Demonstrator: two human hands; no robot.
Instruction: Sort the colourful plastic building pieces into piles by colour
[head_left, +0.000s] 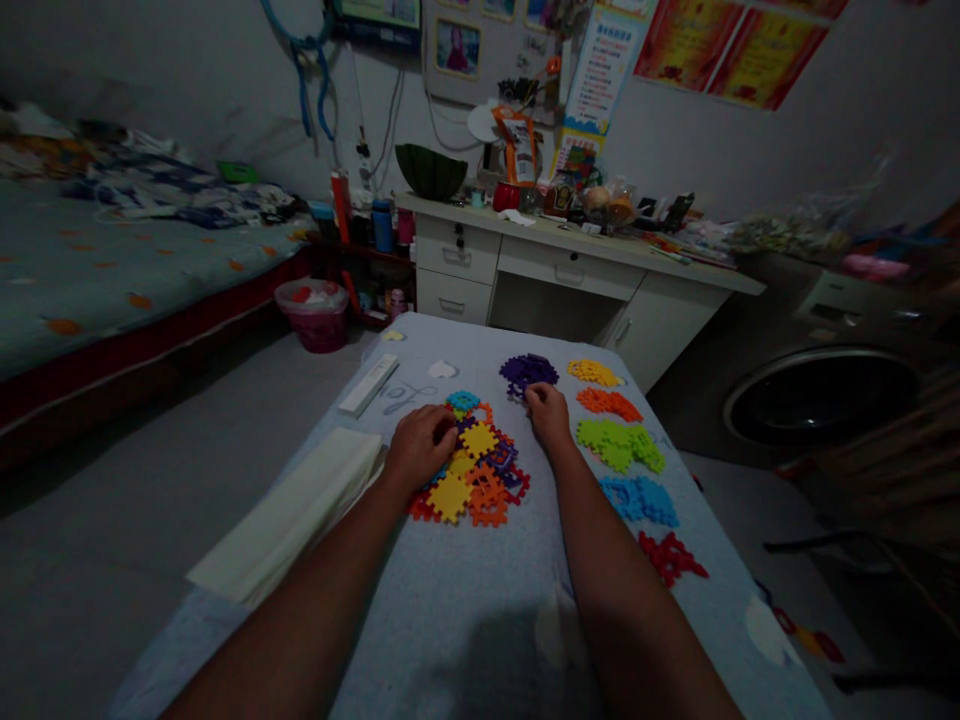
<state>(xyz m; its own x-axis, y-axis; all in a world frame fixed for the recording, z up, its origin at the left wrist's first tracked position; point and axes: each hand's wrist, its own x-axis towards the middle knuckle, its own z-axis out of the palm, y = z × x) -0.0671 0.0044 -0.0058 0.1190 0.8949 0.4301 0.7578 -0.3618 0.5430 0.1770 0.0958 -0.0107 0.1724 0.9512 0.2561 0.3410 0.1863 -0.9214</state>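
A mixed heap of interlocking plastic pieces (pixel 480 470) in yellow, orange, purple, red and blue lies in the middle of a pale cloth-covered table (pixel 465 620). My left hand (pixel 420 445) rests on the heap's left side, fingers curled over the pieces. My right hand (pixel 547 412) reaches to a pile of purple pieces (pixel 527 372), fingers bent down onto its near edge. To the right run sorted piles: yellow (pixel 594 373), orange (pixel 609 403), green (pixel 619 445), blue (pixel 639 499) and red (pixel 670 556).
A folded white cloth (pixel 292 515) lies at the table's left edge, with a white flat box (pixel 369 384) farther back. Behind stand a cluttered white desk (pixel 570 265), a bed (pixel 112 270) at left, a pink bin (pixel 319 312) and a washing machine (pixel 817 390) at right.
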